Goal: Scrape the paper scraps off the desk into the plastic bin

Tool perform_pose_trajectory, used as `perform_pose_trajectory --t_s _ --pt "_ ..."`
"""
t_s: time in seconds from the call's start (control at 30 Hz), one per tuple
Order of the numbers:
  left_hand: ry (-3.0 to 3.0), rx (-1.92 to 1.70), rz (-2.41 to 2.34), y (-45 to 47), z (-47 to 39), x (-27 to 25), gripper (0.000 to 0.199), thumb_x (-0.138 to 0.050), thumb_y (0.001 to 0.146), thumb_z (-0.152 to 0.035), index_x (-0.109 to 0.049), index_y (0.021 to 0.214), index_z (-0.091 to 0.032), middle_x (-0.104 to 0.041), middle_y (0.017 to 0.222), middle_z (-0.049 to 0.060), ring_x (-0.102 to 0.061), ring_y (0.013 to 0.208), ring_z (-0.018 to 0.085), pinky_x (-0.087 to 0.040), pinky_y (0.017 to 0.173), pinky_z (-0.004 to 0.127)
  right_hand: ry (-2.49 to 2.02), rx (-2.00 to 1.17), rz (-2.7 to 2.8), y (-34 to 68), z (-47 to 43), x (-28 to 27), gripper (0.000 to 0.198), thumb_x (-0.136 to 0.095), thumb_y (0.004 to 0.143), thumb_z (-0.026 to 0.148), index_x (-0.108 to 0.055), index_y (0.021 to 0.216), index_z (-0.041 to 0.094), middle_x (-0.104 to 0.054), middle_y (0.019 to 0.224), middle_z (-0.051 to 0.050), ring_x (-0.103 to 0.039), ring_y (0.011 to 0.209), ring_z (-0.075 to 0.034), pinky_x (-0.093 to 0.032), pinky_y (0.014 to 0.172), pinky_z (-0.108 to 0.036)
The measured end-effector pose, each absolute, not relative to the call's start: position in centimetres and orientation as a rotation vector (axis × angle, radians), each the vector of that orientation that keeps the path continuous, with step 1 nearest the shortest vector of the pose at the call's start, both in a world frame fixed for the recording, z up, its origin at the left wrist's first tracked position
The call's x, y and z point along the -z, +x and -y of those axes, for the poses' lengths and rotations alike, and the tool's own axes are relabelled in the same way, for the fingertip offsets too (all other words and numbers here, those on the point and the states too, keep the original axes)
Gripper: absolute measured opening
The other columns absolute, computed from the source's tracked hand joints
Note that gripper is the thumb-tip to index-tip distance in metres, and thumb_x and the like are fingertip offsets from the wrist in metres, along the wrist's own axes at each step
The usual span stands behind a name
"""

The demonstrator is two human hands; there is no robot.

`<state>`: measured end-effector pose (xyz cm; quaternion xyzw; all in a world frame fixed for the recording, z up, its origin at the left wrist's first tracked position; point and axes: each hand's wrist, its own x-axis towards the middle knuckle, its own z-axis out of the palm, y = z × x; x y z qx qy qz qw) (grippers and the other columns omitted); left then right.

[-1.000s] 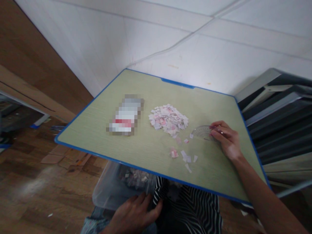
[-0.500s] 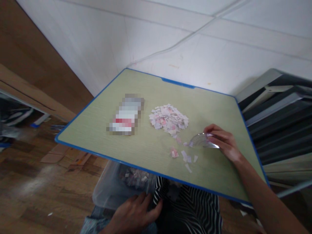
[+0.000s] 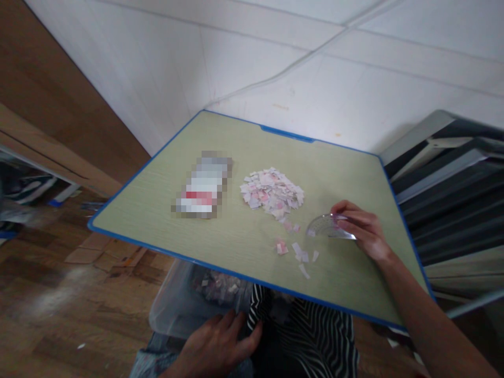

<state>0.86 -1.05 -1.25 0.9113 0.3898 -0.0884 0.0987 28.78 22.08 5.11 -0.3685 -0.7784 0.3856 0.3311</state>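
My right hand (image 3: 360, 228) is closed on the straight side of a clear protractor (image 3: 321, 224), pinched between thumb and fingers just above the right part of the table. To its left is a heap of small white and pink paper scraps (image 3: 271, 191). Several loose scraps (image 3: 301, 254) lie between the heap and the table's near edge. My left hand (image 3: 218, 338) rests low by my lap, below the table edge, with its fingers apart. It lies beside black-and-white striped cloth (image 3: 315, 325) and holds nothing that I can see.
The green tabletop (image 3: 157, 191) has a blue rim, and a blurred-out rectangular item (image 3: 203, 184) lies on its left. Under the near edge stands a clear plastic bin (image 3: 169, 304) with more scraps. Folded dark furniture (image 3: 452, 210) leans at the right; a white wall (image 3: 244, 63) stands behind.
The protractor has shifted slightly to the right with my right hand. A small scrap near its left tip now lies a little further left. My left hand has not moved.
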Motion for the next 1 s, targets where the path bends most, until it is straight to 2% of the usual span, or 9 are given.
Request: perform_pose_trajectory --t_s 0.27,0.5,0.67,1.0 --pt "2.699 0.243 -1.158 1.0 1.0 1.2 0.055 -0.052 0.08 -0.013 -0.031 0.129 -0.024 -0.06 0.102 0.012 -0.06 0.085 0.021 -0.051 0.063 0.029 -0.973 -0.813 2.116 27.8 -22.1 -4.7 0.015 -0.056 0.078 0.029 -0.067 0.072 0.022 -0.056 0.083 -0.005 -0.053 0.08 -0.016 -0.044 0.064 -0.028" --pt "2.702 0.197 -1.169 0.8 1.2 1.5 0.052 -0.048 0.082 -0.017 -0.029 0.13 -0.024 -0.059 0.101 0.011 -0.059 0.084 0.021 -0.05 0.063 0.028 -0.936 -0.889 2.14 27.8 -21.9 -5.3 0.02 -0.056 0.078 0.033 -0.065 0.065 0.02 -0.056 0.082 -0.006 -0.053 0.076 -0.016 -0.044 0.06 -0.029" --pt "2.671 0.211 -1.167 0.8 1.1 1.4 0.052 -0.047 0.083 -0.016 -0.028 0.13 -0.024 -0.059 0.099 0.011 -0.059 0.083 0.02 -0.05 0.063 0.028 -0.935 -0.789 2.072 27.7 -21.9 -5.1 0.015 -0.056 0.078 0.03 -0.067 0.071 0.023 -0.056 0.082 -0.006 -0.053 0.082 -0.017 -0.045 0.064 -0.03" --pt "2.677 0.215 -1.174 0.8 1.0 1.2 0.052 -0.047 0.083 -0.016 -0.029 0.13 -0.024 -0.059 0.102 0.011 -0.058 0.085 0.02 -0.05 0.064 0.028 -0.966 -0.989 2.137 27.9 -21.8 -5.8 0.024 -0.055 0.077 0.036 -0.062 0.061 0.019 -0.055 0.08 -0.006 -0.053 0.073 -0.016 -0.043 0.06 -0.028"
